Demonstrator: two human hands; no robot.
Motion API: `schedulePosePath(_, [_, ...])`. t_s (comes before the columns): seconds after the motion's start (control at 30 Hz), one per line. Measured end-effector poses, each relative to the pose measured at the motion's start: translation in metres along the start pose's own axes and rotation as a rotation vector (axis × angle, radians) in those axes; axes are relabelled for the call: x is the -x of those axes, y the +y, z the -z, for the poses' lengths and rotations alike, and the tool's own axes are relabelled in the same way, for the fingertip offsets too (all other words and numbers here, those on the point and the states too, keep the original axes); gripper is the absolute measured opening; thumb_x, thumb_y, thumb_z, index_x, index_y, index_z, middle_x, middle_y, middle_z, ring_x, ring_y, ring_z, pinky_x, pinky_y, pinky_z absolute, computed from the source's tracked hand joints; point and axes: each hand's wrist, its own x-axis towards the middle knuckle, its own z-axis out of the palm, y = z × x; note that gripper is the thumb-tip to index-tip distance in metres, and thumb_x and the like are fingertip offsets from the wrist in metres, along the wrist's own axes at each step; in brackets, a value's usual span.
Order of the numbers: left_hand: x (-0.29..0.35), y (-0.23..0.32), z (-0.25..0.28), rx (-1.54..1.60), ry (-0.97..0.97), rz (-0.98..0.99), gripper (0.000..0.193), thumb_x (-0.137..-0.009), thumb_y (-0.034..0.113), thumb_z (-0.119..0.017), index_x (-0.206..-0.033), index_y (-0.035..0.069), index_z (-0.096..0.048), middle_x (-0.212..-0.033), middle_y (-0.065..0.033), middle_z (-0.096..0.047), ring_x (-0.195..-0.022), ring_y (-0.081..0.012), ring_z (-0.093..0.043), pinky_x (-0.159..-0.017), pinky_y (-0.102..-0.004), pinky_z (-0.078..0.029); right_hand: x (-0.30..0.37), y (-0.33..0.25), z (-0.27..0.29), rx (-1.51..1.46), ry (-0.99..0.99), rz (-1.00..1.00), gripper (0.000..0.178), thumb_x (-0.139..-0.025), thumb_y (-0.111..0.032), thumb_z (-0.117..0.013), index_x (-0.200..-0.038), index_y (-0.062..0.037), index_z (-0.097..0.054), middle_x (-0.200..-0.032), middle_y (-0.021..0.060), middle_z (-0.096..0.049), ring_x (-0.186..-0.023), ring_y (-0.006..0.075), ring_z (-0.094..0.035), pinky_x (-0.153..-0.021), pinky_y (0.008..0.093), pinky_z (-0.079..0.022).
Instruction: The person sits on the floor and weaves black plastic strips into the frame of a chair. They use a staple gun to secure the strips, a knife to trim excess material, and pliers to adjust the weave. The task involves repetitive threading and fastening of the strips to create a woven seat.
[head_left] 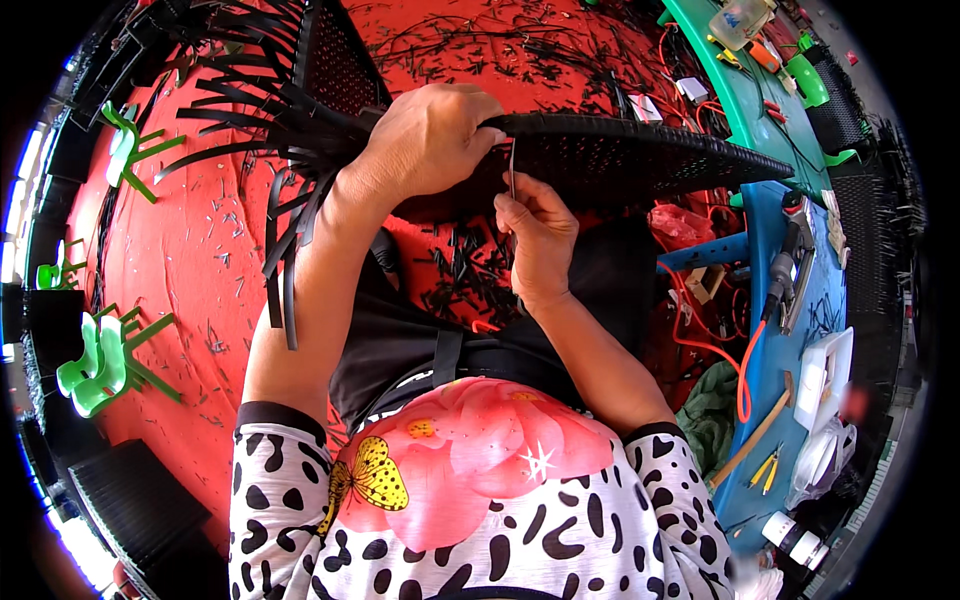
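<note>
A black woven wicker panel (pixel 640 155) stretches across in front of me, with a wrapped rim along its top. My left hand (pixel 428 138) is closed over the left part of that rim, its thumb and fingertips pressed on the weave. Just below it, my right hand (pixel 542 238) pinches a thin, flat metal tool (pixel 513 168), held upright with its tip against the panel near my left fingers. The tool's exact kind does not show. Loose black plastic strips (pixel 245 115) fan out to the left of my left wrist, and several hang down past the forearm.
Black offcuts (pixel 465 275) litter the red floor (pixel 200 330). At right, a blue table (pixel 790 400) carries a power tool (pixel 785 265) with an orange cord, a hammer (pixel 755 440) and yellow-handled pliers (pixel 766 470). A green table (pixel 720 60) stands beyond. Small green chairs (pixel 100 365) are at left.
</note>
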Motion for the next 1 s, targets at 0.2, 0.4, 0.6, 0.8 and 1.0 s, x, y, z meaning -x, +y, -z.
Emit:
schedulePosePath(0.2, [0.007,0.005,-0.002,-0.009,0.002,0.009,0.016,-0.077,0.013,-0.064,-0.088,0.001,-0.061,-0.079,-0.0155,-0.059,-0.074,-0.0364,-0.058,-0.063,-0.0413,-0.046,0.003,-0.006,0.01,-0.33,-0.178,-0.218,0.024,-0.08,0.005,-0.063,-0.103,0.0024,-0.063,-0.074,-0.0006,-0.057,-0.061,0.0046,-0.046,-0.057,0.0197,-0.038])
schedulePosePath(0.4, [0.012,0.01,-0.003,-0.005,0.04,-0.022,0.017,-0.077,0.012,-0.064,-0.09,0.001,-0.061,-0.079,-0.0152,-0.059,-0.074,-0.0364,-0.058,-0.063,-0.0414,-0.047,0.003,-0.002,0.015,-0.027,-0.092,-0.025,0.024,-0.08,0.005,-0.064,-0.103,0.0021,-0.063,-0.078,-0.0008,-0.06,-0.067,0.004,-0.05,-0.063,0.0192,-0.042])
schedulePosePath(0.6, [0.015,0.01,-0.005,-0.015,0.036,-0.015,0.017,-0.078,0.012,-0.064,-0.09,0.001,-0.061,-0.079,-0.0138,-0.059,-0.074,-0.0354,-0.059,-0.062,-0.0414,-0.047,0.012,-0.001,0.009,0.094,0.004,0.047,0.023,-0.08,0.007,-0.063,-0.102,0.0018,-0.064,-0.081,-0.0019,-0.061,-0.071,0.0032,-0.052,-0.065,0.0189,-0.043])
schedulePosePath(0.8, [0.02,0.015,-0.007,-0.046,0.063,-0.023,0.018,-0.077,0.012,-0.065,-0.091,0.002,-0.06,-0.078,-0.0128,-0.058,-0.071,-0.0344,-0.059,-0.059,-0.0401,-0.048,0.025,-0.014,0.006,-0.152,-0.035,-0.153,0.023,-0.079,0.007,-0.063,-0.101,0.0012,-0.063,-0.078,0.0009,-0.06,-0.065,0.0062,-0.05,-0.059,0.0196,-0.04])
schedulePosePath(1.0, [0.027,0.02,-0.008,-0.064,0.103,-0.041,0.02,-0.076,0.012,-0.067,-0.092,0.002,-0.059,-0.077,-0.0121,-0.057,-0.068,-0.0331,-0.06,-0.056,-0.0398,-0.048,0.031,-0.018,0.007,-0.351,-0.131,-0.246,0.023,-0.081,0.005,-0.062,-0.104,0.0025,-0.062,-0.077,0.0032,-0.06,-0.062,0.0093,-0.05,-0.058,0.0215,-0.04])
